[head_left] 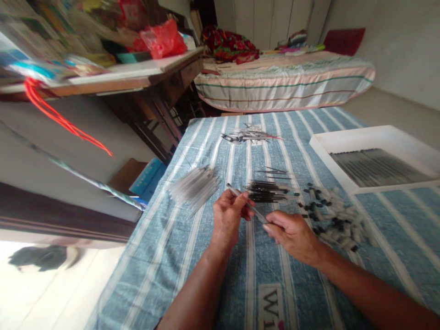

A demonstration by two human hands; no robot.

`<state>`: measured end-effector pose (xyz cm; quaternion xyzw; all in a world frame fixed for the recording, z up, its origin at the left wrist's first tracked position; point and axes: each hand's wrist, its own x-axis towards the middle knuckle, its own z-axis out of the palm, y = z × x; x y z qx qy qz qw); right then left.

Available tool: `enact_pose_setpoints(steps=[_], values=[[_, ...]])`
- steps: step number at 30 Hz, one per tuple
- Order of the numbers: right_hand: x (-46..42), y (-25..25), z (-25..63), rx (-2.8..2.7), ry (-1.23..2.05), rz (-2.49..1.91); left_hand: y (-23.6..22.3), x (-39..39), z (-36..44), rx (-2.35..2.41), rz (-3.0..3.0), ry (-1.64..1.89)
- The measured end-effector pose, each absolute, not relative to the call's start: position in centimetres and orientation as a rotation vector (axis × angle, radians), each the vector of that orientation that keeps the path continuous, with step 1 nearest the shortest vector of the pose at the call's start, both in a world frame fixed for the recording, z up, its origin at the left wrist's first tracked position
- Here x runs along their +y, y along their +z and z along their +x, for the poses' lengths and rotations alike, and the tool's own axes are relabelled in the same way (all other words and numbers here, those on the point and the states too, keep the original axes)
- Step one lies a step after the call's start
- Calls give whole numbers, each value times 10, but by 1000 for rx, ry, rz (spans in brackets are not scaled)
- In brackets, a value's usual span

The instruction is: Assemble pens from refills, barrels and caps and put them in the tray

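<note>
with left hand [228,213] and right hand [288,233] each having its grip closed around one slim pen [256,212] left of the white box [378,136], striped cloth-covered bench [154,256] spreads beneath. beyond the box stand a bed [285,89] and pale wall [405,59].

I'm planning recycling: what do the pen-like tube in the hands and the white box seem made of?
Pen-like tube: probably plastic, smooth; its greyish length looks somewhat translucent.
White box: matte, perhaps cardboard or plastic foam; its plain, straight walls leave that open.
</note>
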<state>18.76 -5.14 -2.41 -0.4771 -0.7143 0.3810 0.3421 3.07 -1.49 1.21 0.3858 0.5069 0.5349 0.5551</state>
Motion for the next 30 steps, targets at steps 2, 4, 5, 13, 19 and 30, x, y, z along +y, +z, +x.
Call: enact_pose_setpoints(steps=[2,4,5,13,19,30], values=[[-51,-24,188,-1864,966,-1246,10,-16,32,1191,904,1257],[-51,-24,189,-1871,943,-1256,9,-17,34,1186,891,1252],[-52,-24,189,-1876,924,-1260,9,-17,35,1186,884,1253],[-42,-22,186,-1999,766,-1267,11,-14,32,1217,874,1254],[-33,-11,181,-2169,477,-1263,16,-12,33,1253,970,1217],[7,22,280,-1807,255,-1808,18,15,-18,1935,1797,799]])
